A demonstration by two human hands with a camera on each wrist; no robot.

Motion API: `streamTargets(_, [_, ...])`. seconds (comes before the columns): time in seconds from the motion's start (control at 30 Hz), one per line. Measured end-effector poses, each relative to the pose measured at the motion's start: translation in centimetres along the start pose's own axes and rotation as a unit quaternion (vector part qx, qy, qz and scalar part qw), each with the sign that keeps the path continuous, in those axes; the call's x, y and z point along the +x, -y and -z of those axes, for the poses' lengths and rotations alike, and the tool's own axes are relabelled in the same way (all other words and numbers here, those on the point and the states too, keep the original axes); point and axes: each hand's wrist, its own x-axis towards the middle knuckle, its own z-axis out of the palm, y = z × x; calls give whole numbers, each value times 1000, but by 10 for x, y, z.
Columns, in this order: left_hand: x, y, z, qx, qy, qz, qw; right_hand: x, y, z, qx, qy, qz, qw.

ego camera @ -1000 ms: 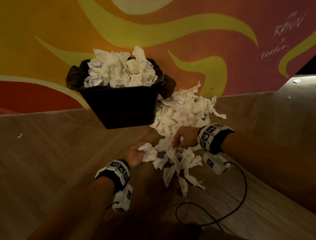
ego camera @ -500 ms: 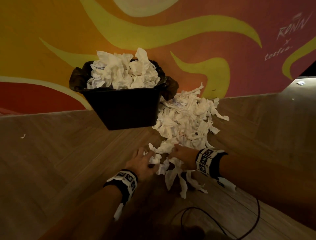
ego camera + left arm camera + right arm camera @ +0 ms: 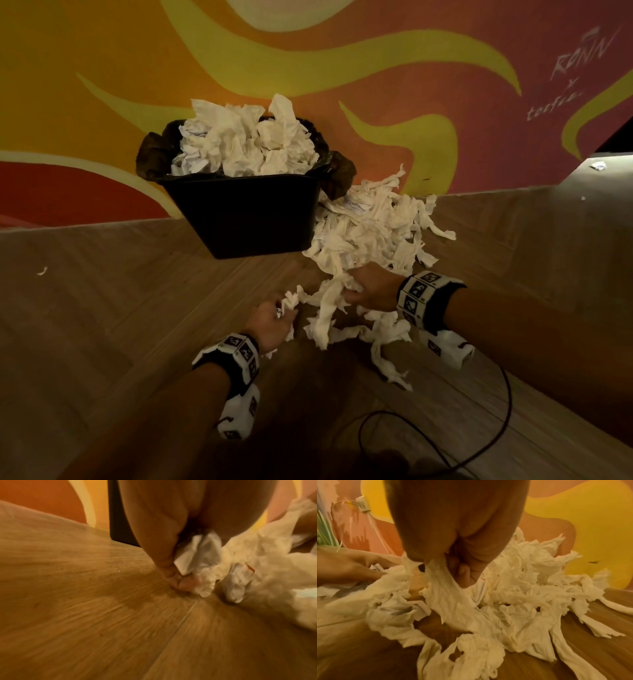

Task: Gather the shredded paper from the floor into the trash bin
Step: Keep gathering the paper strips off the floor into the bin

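white, crumpled strips of shredded paper are lying in one loose pile just beyond the right hand, whose fingers are curling around a bunch of strips. the left hand, just beside it, is clutching a small wad, fingertips touching the wooden floor. one black trash bin, heaped with paper, is standing ahead of both hands against an orange and yellow painted wall.
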Motion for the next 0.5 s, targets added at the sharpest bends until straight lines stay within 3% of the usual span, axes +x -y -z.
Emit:
streamTargets(0.13, [-3,-8,2,-62,31,-49,996,1,6,8,57,-74,16,995])
streamTargets(0.23, [-4,-15,3,-36,36,-78,996,3,5,12,63,-103,-39,992])
streamTargets(0.37, [-2,-18,-2,62,53,-90,993,4,7,18,157,-101,-80,979])
streamTargets(0.5, [0,-23,-12,227,92,-91,965,-2,11,24,308,-32,-88,947])
